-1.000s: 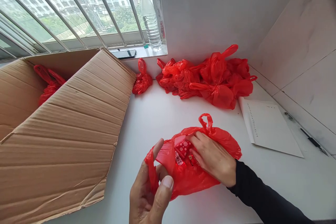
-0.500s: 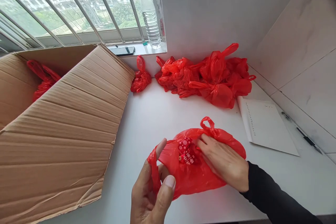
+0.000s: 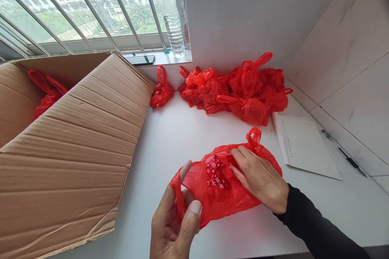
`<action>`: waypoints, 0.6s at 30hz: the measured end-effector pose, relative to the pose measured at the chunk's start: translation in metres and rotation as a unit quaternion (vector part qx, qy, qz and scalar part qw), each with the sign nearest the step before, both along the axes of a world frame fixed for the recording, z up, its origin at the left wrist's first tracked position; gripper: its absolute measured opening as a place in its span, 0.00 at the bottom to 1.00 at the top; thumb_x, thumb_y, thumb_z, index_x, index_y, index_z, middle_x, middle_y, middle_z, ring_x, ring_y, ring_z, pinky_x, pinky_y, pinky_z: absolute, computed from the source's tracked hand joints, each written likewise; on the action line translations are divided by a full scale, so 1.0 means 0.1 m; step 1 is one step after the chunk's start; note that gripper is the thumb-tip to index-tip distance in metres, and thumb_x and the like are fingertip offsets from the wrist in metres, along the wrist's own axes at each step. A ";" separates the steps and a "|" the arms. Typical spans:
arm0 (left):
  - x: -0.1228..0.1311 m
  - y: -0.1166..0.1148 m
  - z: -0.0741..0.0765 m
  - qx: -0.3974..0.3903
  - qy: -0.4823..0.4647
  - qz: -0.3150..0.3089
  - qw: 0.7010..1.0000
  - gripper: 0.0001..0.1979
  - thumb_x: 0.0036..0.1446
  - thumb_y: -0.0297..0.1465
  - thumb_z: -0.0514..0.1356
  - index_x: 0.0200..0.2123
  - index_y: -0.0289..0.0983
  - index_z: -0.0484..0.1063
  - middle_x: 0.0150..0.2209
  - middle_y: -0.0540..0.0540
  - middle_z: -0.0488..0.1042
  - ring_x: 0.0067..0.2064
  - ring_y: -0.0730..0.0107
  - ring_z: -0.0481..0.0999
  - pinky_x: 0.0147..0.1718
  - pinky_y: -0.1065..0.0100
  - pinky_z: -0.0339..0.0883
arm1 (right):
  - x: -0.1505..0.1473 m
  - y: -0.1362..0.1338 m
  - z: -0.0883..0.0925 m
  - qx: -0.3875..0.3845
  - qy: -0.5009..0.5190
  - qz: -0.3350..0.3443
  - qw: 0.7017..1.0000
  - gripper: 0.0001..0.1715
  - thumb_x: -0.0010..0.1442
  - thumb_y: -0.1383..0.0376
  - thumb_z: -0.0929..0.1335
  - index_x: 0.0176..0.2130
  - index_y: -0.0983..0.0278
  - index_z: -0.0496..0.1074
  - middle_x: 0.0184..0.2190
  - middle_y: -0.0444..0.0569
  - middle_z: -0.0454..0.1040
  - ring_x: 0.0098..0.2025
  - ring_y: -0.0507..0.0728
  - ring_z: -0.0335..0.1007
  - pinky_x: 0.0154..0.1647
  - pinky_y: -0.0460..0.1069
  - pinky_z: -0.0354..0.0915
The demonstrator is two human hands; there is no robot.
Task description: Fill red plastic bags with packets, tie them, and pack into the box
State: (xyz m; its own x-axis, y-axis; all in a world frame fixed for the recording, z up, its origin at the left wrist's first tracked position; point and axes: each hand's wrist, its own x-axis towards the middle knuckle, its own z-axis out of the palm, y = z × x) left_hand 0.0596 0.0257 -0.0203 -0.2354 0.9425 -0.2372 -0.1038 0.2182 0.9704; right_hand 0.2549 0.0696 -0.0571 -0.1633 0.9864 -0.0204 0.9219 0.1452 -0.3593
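Note:
A red plastic bag [image 3: 219,206] lies on the white table with its mouth spread. Small red packets with white print [image 3: 217,174] show inside it. My left hand [image 3: 179,218] has one of the bag's handle loops hooked around its fingers, with the thumb in front. My right hand [image 3: 258,172] is at the bag's mouth, palm down, thumb and fingers apart; nothing shows between them. Some of its fingertips are hidden against the bag's far inner side. The other handle loop [image 3: 254,135] stands up just behind that hand.
A cardboard box [image 3: 82,141] with a red bag [image 3: 48,97] inside fills the left. Tied red bags [image 3: 209,89] lie along the wall, with a single one [image 3: 162,93] beside the box. A notebook [image 3: 310,145] and pens [image 3: 352,162] lie right. A water bottle [image 3: 174,24] and phone [image 3: 139,60] rest on the sill.
My right hand has shifted slightly up and right from the packets, its thumb now apart from the fingers. The bag's far handle loop moved right. My left hand keeps its hold.

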 end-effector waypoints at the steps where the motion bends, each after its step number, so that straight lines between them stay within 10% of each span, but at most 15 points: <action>1: -0.03 0.01 -0.01 0.005 -0.002 0.002 1.000 0.27 0.51 0.42 0.68 0.56 0.47 0.75 0.22 0.53 0.64 0.24 0.76 0.60 0.22 0.77 0.65 | 0.00 -0.03 0.06 0.030 0.036 -0.003 0.999 0.10 0.68 0.68 0.61 0.49 0.60 0.66 0.42 0.47 0.72 0.41 0.58 0.72 0.34 0.52 0.68; 6: -0.27 0.08 -0.06 0.104 0.046 -0.043 0.993 0.18 0.56 0.37 0.66 0.50 0.46 0.79 0.24 0.50 0.67 0.25 0.75 0.65 0.24 0.76 0.67 | 0.12 -0.09 0.22 0.248 0.095 -0.089 0.960 0.21 0.67 0.64 0.66 0.58 0.58 0.64 0.55 0.52 0.67 0.59 0.61 0.62 0.62 0.57 0.60; 9: -0.35 0.13 -0.06 0.151 0.083 -0.040 0.984 0.13 0.55 0.35 0.66 0.45 0.44 0.81 0.34 0.46 0.73 0.35 0.67 0.73 0.30 0.73 0.72 | 0.24 0.00 0.12 0.233 0.063 -0.114 0.964 0.38 0.62 0.58 0.71 0.66 0.61 0.57 0.57 0.55 0.67 0.59 0.66 0.60 0.63 0.63 0.58; 14: -0.31 0.18 -0.03 0.232 0.118 -0.037 0.965 0.21 0.56 0.32 0.66 0.54 0.47 0.76 0.59 0.42 0.68 0.58 0.56 0.71 0.50 0.66 0.73 | 0.22 0.12 0.16 0.157 0.150 -0.094 0.972 0.13 0.67 0.61 0.65 0.51 0.56 0.70 0.44 0.47 0.76 0.47 0.61 0.70 0.51 0.59 0.67; 18: -0.25 0.11 0.09 0.323 0.072 0.003 0.944 0.22 0.62 0.32 0.61 0.59 0.53 0.71 0.57 0.43 0.74 0.57 0.51 0.75 0.50 0.55 0.74 | 0.21 -0.06 0.38 0.174 0.254 -0.097 0.947 0.08 0.66 0.56 0.65 0.44 0.53 0.71 0.41 0.43 0.77 0.42 0.58 0.75 0.41 0.52 0.73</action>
State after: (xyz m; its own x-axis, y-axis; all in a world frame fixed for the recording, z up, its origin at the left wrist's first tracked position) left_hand 0.0351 0.0362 -0.0109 -0.2273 0.8777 0.4219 0.0408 -0.4243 0.9046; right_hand 0.2756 0.0635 -0.0195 0.1205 0.9313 0.3437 0.6650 0.1814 -0.7245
